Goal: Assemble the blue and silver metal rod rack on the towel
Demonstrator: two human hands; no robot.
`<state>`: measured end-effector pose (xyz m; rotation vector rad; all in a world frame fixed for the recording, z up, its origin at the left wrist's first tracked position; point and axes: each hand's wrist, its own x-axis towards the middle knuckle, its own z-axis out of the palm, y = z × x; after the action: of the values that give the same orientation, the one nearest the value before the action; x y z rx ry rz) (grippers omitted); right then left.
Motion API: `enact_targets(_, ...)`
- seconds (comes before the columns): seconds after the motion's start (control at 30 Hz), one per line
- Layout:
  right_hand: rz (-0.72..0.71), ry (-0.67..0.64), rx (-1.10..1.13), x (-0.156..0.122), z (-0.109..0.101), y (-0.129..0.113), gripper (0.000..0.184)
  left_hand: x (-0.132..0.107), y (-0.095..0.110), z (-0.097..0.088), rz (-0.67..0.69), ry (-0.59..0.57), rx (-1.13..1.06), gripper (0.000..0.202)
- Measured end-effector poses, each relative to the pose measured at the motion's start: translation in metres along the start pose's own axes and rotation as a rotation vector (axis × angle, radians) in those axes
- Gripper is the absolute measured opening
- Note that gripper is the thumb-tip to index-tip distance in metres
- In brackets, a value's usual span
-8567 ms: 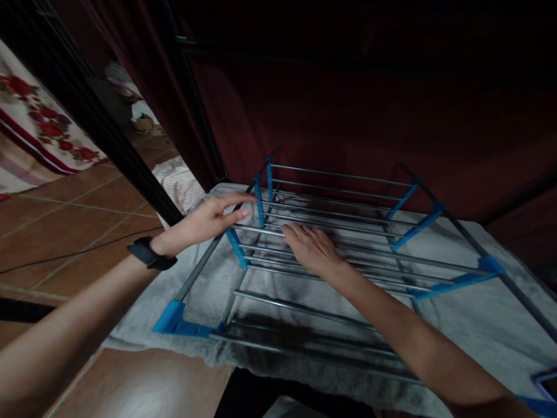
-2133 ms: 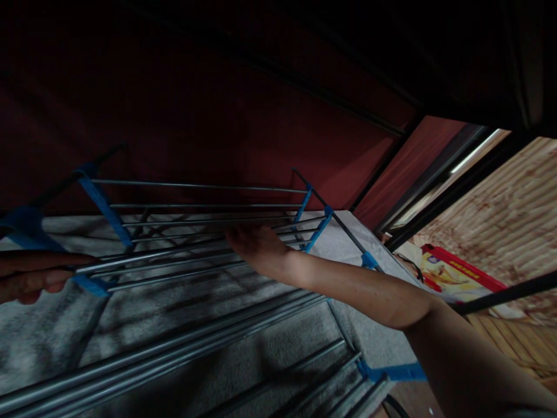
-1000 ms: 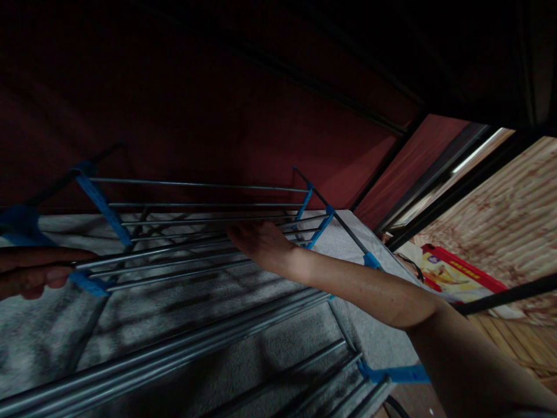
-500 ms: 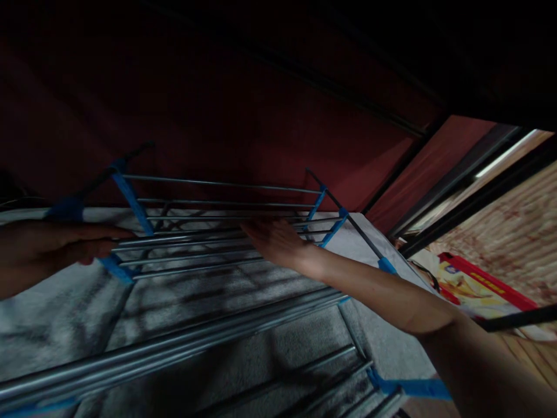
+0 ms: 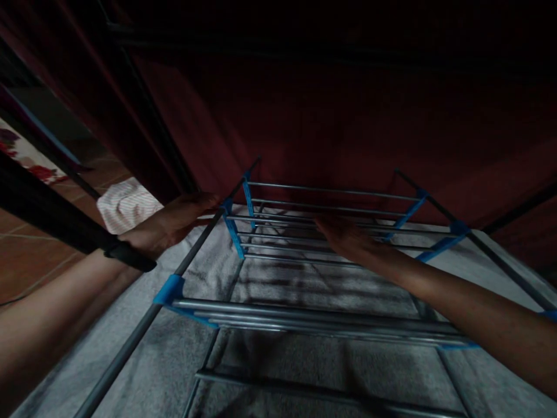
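Observation:
A rack of grey metal tubes (image 5: 313, 316) with blue plastic connectors (image 5: 172, 288) lies on a grey blanket (image 5: 278, 360). My left hand (image 5: 187, 215) is at the rack's far left side, fingers stretched towards a blue corner connector (image 5: 227, 205); whether they touch it I cannot tell. Across the far tier's thin bars (image 5: 296, 238) lies my right hand (image 5: 348, 235), flat, fingers pointing left. Its fingertips are dim, and nothing shows held in it. My right forearm passes over the rack's right part.
Dark red cloth (image 5: 304, 128) hangs behind the rack. A black pole (image 5: 78, 226) slants in from the left, in front of my left forearm. Beyond it are a striped cloth (image 5: 128, 203) and a tiled floor (image 5: 21, 255).
The view has turned left, so the rack appears further right. My left hand has gone from the bars' left end to beside the far corner connector. My right hand stays over the bars.

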<state>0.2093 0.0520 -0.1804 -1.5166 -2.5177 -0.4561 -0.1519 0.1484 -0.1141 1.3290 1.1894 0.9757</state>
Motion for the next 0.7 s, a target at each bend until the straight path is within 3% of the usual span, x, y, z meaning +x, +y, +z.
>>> enact_targets(0.1, 0.012, 0.002, -0.018, 0.002, 0.003, 0.001, 0.043, 0.008, -0.016, 0.001, -0.084, -0.064, -0.054, 0.040)
enact_targets(0.43, 0.019, -0.011, -0.024, 0.008, 0.006, 0.006, 0.044, 0.014, -0.024, 0.021, -0.135, 0.017, -0.233, 0.017)
enact_targets(0.57, -0.002, 0.020, -0.058, 0.005, 0.008, 0.005, 0.046, 0.015, -0.034, 0.019, -0.046, 0.021, -0.247, 0.025)
enact_targets(0.7, 0.006, -0.007, -0.048, 0.007, -0.002, 0.003, 0.041, 0.017, -0.038, 0.019, 0.016, 0.002, -0.200, 0.027)
